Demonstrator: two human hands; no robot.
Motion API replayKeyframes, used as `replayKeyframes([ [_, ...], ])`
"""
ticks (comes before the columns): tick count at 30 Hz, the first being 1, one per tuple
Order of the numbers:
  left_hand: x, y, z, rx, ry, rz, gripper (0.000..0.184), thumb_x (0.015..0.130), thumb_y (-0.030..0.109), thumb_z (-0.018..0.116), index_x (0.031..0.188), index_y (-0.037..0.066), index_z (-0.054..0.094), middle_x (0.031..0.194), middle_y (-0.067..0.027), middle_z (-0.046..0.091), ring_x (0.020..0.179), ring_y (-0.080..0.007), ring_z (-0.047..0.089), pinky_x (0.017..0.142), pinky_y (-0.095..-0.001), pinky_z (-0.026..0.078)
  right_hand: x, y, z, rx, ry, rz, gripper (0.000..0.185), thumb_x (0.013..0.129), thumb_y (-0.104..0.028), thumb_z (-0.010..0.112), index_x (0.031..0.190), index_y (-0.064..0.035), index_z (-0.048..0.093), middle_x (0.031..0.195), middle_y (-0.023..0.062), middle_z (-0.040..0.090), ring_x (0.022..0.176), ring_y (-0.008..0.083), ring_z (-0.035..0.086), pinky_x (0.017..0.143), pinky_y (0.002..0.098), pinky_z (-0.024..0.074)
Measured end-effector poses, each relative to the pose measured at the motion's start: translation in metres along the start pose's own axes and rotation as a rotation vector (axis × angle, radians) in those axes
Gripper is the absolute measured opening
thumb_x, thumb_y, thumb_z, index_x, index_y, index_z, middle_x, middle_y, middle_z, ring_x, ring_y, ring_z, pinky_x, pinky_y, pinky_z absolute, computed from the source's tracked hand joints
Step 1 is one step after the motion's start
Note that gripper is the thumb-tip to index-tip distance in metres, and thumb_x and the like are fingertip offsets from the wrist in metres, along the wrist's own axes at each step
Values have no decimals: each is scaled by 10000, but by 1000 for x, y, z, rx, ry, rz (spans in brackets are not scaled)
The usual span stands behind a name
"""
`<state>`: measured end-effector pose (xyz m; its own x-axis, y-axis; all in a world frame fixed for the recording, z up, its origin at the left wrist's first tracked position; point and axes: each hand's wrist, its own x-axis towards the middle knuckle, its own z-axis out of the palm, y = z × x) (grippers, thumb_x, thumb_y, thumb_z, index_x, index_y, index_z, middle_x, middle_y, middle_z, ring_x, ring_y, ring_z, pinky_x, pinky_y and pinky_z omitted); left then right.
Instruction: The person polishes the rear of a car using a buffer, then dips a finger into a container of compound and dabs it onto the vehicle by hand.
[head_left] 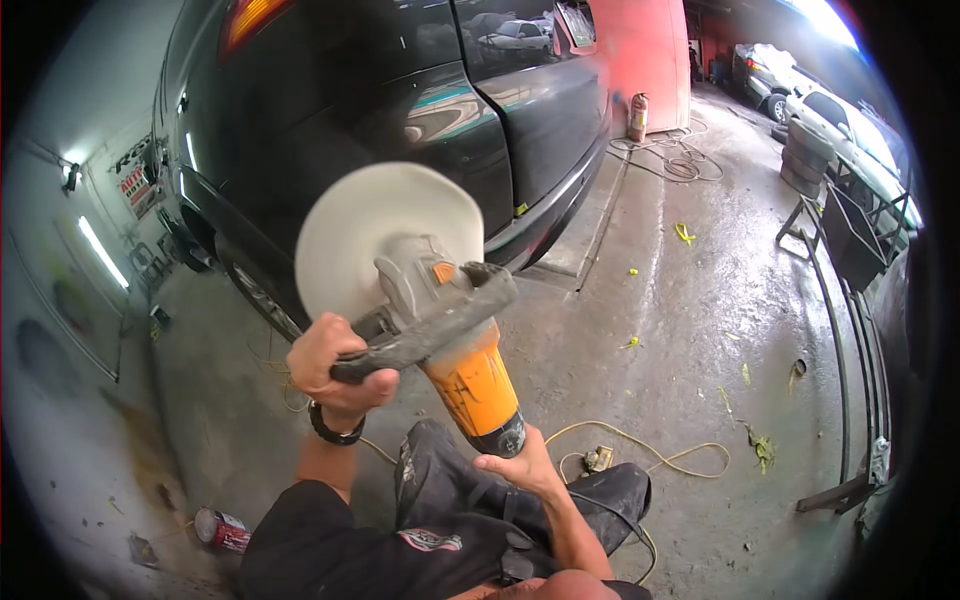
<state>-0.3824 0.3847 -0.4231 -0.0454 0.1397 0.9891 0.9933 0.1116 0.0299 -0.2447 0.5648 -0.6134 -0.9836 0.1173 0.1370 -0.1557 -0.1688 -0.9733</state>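
Observation:
An orange and black power polisher [472,385] with a broad pale round pad [345,235] is held up in front of me. My left hand [335,370] is closed around the left end of its dark bar handle [430,330]. The black rear end of the tool rests in my right hand [520,468], the thumb over the casing and the other fingers partly hidden. Behind the pad stands a glossy black car [320,110]. From this angle, I cannot tell whether the pad touches the bodywork.
A yellow cord [640,432] loops over the floor near my knees. To the left lies a can [222,530]. A metal frame [840,340] lines the right side, with stacked tires [805,160] behind it. Farther back are a fire extinguisher [638,118] and a coiled hose [680,160].

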Motion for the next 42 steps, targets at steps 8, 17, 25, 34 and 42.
replayKeyframes([
  [8,49,33,71,127,-257,117,476,693,398,892,654,73,546,554,-47,492,476,-176,467,462,-309,363,12,35,-23,239,56,24,328,765,-223,816,900,11,631,657,22,594,510,107,537,454,276,417],
  [17,91,26,131,54,-346,32,446,700,343,909,639,46,582,552,-73,549,463,-177,512,464,-310,404,30,11,-54,200,95,-75,821,675,-783,735,905,-5,609,663,70,602,532,159,599,485,278,466],
  [25,7,24,21,64,-366,99,465,698,434,879,676,86,571,602,-42,543,508,-217,493,472,-338,385,-11,84,-22,130,68,41,592,772,-488,775,1050,24,671,812,59,697,681,152,631,603,301,501],
  [34,-39,32,-75,-154,-925,-722,577,637,513,912,689,67,550,550,24,454,490,-116,415,482,-264,315,-46,107,27,207,-175,235,817,705,-678,803,1064,37,637,768,25,627,663,92,594,585,269,486],
  [42,-56,-21,-112,-675,-1073,-1647,761,720,701,772,990,19,570,649,-2,572,535,-69,510,498,-212,406,-42,134,43,164,-408,379,655,822,-603,745,1008,17,643,678,26,592,560,110,549,506,287,442],
])
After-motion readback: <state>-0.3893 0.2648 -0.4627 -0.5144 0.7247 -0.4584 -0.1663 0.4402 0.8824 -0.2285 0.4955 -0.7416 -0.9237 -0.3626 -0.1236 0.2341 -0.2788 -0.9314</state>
